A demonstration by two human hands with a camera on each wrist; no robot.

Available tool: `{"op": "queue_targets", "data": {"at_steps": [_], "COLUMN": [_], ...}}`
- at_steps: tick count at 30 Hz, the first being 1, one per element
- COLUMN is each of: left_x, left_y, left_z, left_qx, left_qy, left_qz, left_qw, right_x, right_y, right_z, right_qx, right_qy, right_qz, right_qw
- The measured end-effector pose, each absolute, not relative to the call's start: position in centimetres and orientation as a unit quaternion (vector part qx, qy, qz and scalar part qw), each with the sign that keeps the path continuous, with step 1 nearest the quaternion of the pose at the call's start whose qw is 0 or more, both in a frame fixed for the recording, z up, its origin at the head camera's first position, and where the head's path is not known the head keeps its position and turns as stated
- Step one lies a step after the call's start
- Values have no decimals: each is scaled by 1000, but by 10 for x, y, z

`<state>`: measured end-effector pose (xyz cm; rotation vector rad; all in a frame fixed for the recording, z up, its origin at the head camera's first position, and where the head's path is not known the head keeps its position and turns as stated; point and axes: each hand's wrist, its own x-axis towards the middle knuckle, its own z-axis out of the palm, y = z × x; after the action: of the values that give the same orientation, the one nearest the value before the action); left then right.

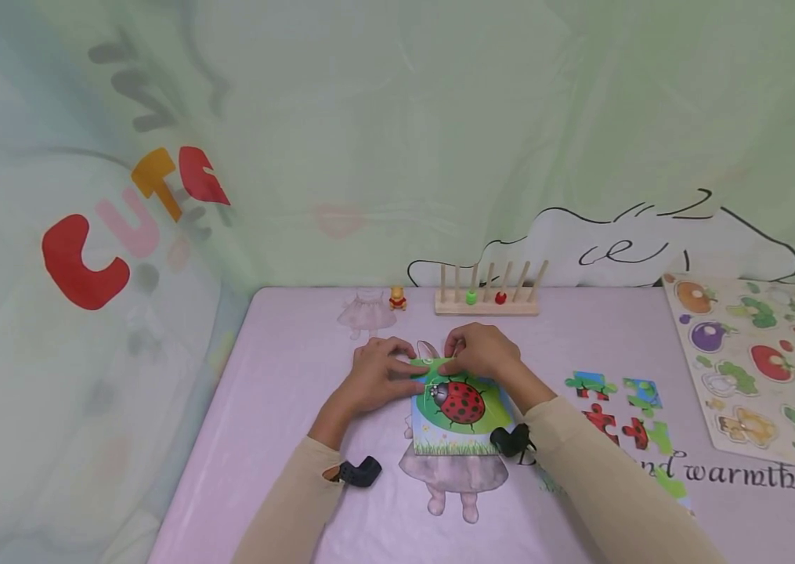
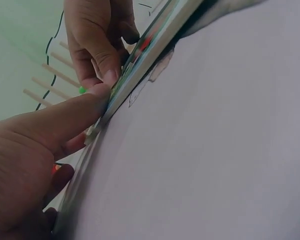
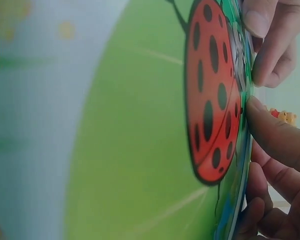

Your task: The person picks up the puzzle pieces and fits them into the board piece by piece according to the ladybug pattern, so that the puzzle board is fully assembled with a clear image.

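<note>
A square ladybug jigsaw puzzle (image 1: 462, 439) lies on the table in front of me. My left hand (image 1: 373, 379) is at its far left corner, thumb and forefinger close together there. In the left wrist view the left thumb lies on the puzzle's face beside its edge (image 2: 135, 80). My right hand (image 1: 487, 351) grips the far edge; its thumb (image 3: 275, 132) is on the face and the other fingers curl behind. The two hands nearly touch. The ladybug (image 3: 210, 105) shows up close in the right wrist view. Underneath the fingertips the corner is partly hidden.
Loose jigsaw pieces (image 1: 601, 421) lie to the right, some behind the right sleeve. A wooden peg rack (image 1: 487, 309) with green and red beads and a small bear figure (image 1: 398, 299) stand at the back. A vegetable puzzle board (image 1: 738, 392) lies far right.
</note>
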<state>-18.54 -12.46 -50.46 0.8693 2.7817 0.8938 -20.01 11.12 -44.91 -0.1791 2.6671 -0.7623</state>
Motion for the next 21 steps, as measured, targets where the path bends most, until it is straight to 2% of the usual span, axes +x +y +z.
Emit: {"op": "queue_targets", "data": {"at_steps": [21], "left_x": [-182], "left_y": [-124], "left_z": [-500], "left_qx": [280], "left_qy": [906], "left_qz": [310], "left_qw": [64], "right_x": [-197], "right_y": [113], "right_z": [-448], "right_qx": [-62], "right_qy": [942], "right_qz": [-275], "right_qw": [184]}}
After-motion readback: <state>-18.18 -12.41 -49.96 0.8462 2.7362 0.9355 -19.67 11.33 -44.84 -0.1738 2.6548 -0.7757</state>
